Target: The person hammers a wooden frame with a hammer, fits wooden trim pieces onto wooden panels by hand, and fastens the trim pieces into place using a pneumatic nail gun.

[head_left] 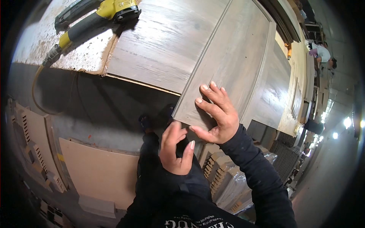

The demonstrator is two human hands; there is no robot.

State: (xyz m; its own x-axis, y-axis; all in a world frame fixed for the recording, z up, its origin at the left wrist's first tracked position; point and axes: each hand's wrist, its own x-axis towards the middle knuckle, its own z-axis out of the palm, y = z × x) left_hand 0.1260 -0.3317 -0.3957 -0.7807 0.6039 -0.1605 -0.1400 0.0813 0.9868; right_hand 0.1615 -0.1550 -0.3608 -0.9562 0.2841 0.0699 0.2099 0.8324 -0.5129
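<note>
With right hand (223, 118) spread on framed grey panel (236, 51), mid-frame, and left hand (174, 152) loosely curled, seemingly empty, apparently steadies it; likely calls for squaring.

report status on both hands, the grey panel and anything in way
Right hand open over near end of grey panel. Left hand open, empty, by its near corner. Yellow-and-black tool off left, clear of panel.

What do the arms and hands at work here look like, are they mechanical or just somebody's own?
They are a person's own. The left hand and right hand are both bare. The right sleeve is long, black and wrinkled, reaching the wrist, with no marking visible. The left sleeve is dark too, blending into the dark clothing.
</note>
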